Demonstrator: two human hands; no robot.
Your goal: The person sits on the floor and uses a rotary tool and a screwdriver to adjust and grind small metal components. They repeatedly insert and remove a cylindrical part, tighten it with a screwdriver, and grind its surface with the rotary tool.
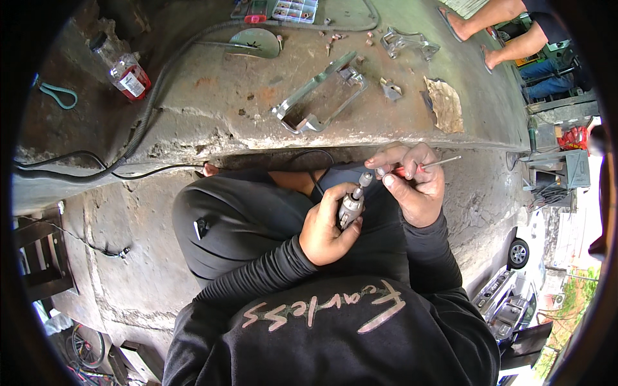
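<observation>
My left hand (328,231) is wrapped round a grey rotary tool (349,209), held upright over my lap with a small metal tip (365,179) at its top. My right hand (415,193), just right of that tip, holds a thin screwdriver (441,161) with a red grip, its shaft pointing right. Whether something small is also between its thumb and fingers, near the tip, I cannot make out. Beyond my hands, on the concrete ledge (244,132), lie a metal bracket frame (341,101), a smaller metal casting (409,45) and a piece of worn cardboard (443,105).
A jar with red contents (129,77), a grey hose (154,96), a dish (253,43), a compartment box (295,10) and a blue loop (59,96) are on the ledge. Another person's legs (499,51) are at the upper right; machinery (560,174) stands at the right.
</observation>
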